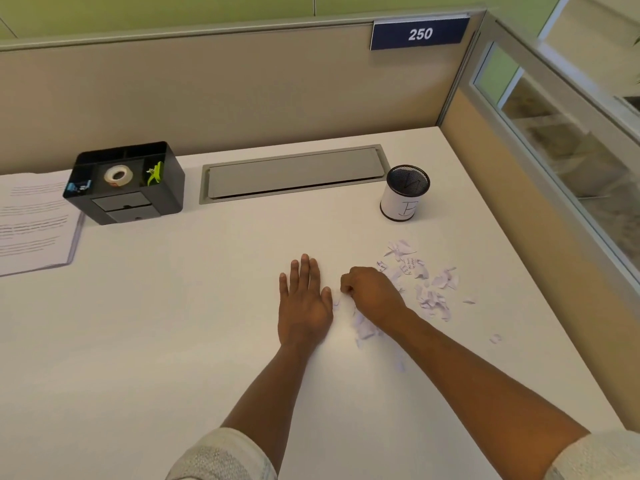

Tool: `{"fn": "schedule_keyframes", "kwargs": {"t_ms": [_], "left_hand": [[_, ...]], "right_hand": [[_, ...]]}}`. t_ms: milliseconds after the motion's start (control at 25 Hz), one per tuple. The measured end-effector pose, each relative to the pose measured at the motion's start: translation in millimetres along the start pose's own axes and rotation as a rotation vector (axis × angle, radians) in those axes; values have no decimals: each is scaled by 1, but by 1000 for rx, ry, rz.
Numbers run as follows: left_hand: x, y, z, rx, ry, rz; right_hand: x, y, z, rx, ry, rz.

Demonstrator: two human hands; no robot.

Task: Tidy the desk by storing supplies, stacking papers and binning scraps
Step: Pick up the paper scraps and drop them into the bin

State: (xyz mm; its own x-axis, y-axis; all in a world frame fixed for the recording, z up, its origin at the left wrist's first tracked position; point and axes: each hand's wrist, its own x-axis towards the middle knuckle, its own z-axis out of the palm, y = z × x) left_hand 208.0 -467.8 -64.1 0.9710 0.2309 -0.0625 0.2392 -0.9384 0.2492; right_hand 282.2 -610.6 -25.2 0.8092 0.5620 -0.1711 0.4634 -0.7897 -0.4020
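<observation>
Both hands are down on the white desk [173, 341]. The left hand [304, 301] lies flat, palm down, fingers straight and close together, holding nothing. Just beside it, the right hand [372, 294] is curled into a loose fist over the near edge of the torn paper scraps [429, 289], knuckles up; it seems to be gathering bits, though I cannot tell how much is actually inside the fingers. A few scraps peek out under its wrist, between the two hands.

Taking the mesh cup [405, 194] as the marker: it stands upright toward the back of the desk, wrapped in a white label, and the scrap pile spreads in front of it, nearer the person, with two stray bits off toward the desk's right edge. Left of the cup runs a grey cable hatch [292, 174] set in the desk. Further left again sits the black organiser [126, 183], with a tape roll [118, 176] in its middle slot, something green [154, 173] in the right slot and blue clips [79, 186] in the left. Beyond that, at the far left, the stacked papers [33, 223] lie flat, touching the organiser's side.
</observation>
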Motion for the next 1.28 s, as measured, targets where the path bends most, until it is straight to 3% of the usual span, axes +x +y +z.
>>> {"fn": "schedule_keyframes", "kwargs": {"t_ms": [160,400,640,960,1280], "left_hand": [[6,-3,-2,28,-13,43],[18,-4,-2,27,0,70],[25,-5,0,33,15,75],[26,-7,2,26,29,79],[26,-6,1,35,23,73]], "right_hand": [[3,11,-24,531,151,181],[36,27,-95,806,399,254],[94,61,-171,642,658,320],[118,81,-170,324,571,290],[113,91,-173,259,546,257]]}}
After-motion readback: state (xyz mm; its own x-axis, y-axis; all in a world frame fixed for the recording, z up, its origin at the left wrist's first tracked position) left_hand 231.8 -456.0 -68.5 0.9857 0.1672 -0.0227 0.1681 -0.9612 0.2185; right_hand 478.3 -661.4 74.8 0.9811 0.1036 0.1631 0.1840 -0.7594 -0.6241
